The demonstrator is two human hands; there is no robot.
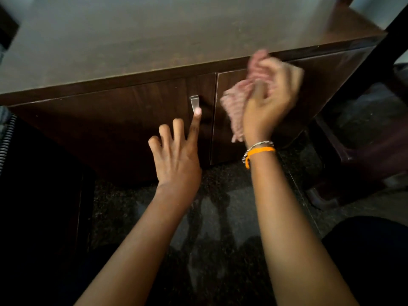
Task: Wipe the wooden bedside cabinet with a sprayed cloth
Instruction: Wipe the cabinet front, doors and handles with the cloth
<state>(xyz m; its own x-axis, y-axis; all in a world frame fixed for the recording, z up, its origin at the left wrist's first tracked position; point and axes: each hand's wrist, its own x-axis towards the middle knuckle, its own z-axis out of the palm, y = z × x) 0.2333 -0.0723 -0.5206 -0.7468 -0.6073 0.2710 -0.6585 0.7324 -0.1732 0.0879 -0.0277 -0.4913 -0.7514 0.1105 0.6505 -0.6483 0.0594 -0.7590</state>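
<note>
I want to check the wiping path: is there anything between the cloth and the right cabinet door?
Nothing visible. The right hand grips the pink cloth directly in front of the right door; the left hand is at the left door's handle.

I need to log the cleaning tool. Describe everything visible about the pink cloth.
The pink, ribbed-looking woven cloth is bunched up and motion-blurred. The right hand grips it with curled fingers, at the upper part of the dark brown wooden cabinet's right door, just under the top edge. One end sticks up above the hand; a longer tail hangs down past the wrist. Blur hides whether it looks damp and whether it presses the door.
</note>
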